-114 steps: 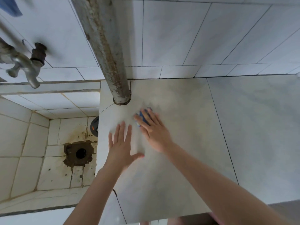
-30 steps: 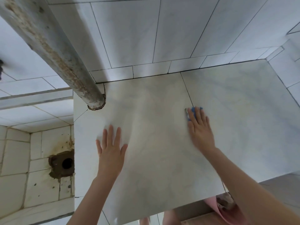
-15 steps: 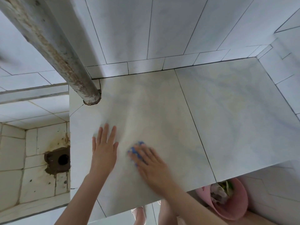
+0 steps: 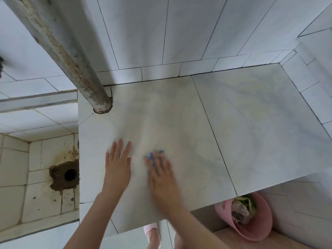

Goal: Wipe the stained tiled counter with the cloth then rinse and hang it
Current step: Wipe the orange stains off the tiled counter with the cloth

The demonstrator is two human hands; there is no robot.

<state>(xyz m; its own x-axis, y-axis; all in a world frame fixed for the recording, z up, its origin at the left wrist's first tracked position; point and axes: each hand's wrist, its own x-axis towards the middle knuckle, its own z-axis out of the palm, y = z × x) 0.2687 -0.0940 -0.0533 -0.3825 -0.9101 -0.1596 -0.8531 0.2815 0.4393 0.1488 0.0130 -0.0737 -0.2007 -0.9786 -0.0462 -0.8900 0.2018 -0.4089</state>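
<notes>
The tiled counter (image 4: 242, 126) is pale grey marble-look tile with faint yellowish marks. A small blue cloth (image 4: 154, 155) lies on its near-left tile, mostly hidden under my right hand (image 4: 161, 178), which presses it flat with straight fingers; the hand is motion-blurred. My left hand (image 4: 117, 165) rests flat on the counter just left of it, fingers spread, holding nothing.
A rusty vertical pipe (image 4: 71, 56) meets the counter at its back-left corner. Left of the counter is a lower tiled sink basin with a stained drain hole (image 4: 70, 175). A pink bin (image 4: 251, 218) with rubbish stands on the floor under the counter's near-right edge. Tiled walls close the back and right.
My right hand with the cloth swept from the seam between the tiles back to the near-left tile beside my left hand and stays there, still moving. The left hand has stayed flat on the counter.
</notes>
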